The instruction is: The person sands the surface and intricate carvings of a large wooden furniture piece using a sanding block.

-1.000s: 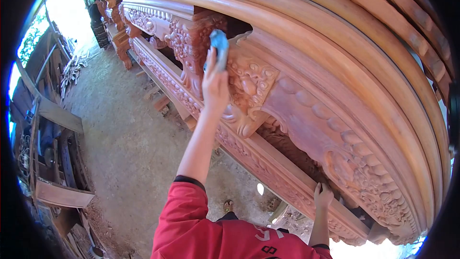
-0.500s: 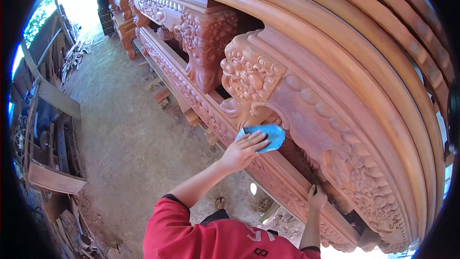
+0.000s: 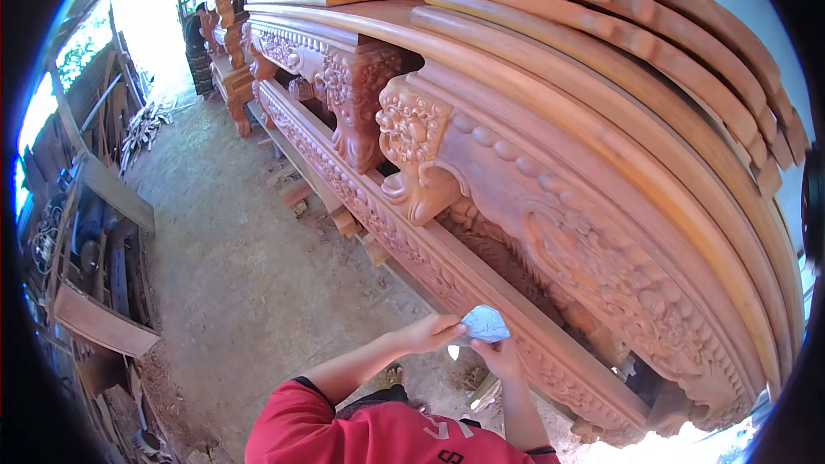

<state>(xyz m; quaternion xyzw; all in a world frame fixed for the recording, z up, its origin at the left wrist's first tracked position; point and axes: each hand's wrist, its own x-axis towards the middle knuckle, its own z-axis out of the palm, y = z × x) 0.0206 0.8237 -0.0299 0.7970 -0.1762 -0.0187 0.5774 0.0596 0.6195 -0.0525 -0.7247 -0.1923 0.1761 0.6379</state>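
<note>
We see 2 hands close together, and both have hold of 1 pale blue sheet (image 3: 487,323). The left hand (image 3: 438,332) pinches its left end with bent fingers. The right hand (image 3: 502,357) grips it from below, at its lower edge.

The sheet is a bit longer from side to side than from top to bottom. Its long way runs from the left fingers out to the right, with a small slant down. The end by the left hand looks narrower, and the wide end points right. We can see thin dark lines across it, but they are too small for us to tell if they are creases or print.

The sheet is in front of the person, just above the red shirt (image 3: 369,438) in our view. Behind it runs a long carved rail (image 3: 550,369); we cannot tell if the 2 touch. Past the rail stands a big carved panel (image 3: 516,185) with bumps and curls, and long curved beams (image 3: 619,94) lie over it.

The shirt has white shapes on its front and a dark mark like an 8 or an S — the folds make it hard to read. To the left we see bare ground (image 3: 232,232) and scrap wood (image 3: 148,133).
</note>
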